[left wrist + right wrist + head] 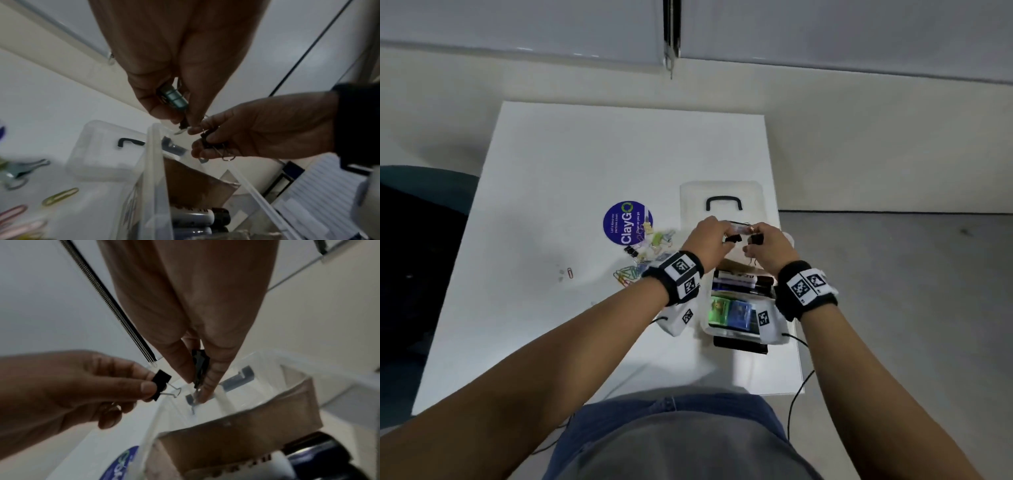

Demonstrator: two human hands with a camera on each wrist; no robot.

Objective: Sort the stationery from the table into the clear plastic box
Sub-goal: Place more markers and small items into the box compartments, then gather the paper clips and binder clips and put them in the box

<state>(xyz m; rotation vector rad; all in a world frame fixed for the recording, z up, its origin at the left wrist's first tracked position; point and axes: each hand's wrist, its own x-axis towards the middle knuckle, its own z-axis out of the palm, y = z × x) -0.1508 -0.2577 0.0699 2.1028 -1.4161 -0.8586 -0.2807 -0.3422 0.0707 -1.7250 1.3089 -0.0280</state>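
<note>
Both hands meet above the far end of the clear plastic box (705, 327), which stands on the white bench (551, 171) near its right edge. The left hand (705, 236) pinches a black binder clip (161, 385) between thumb and fingers (121, 368), and the right hand (767, 245) pinches another black binder clip (199, 365) the same way. Coloured paper clips (626, 274) and more binder clips (650, 240) lie loose on the bench just left of the box, beside a round blue sticker (627, 222), and the clear lid (722, 197) lies beyond the box.
</note>
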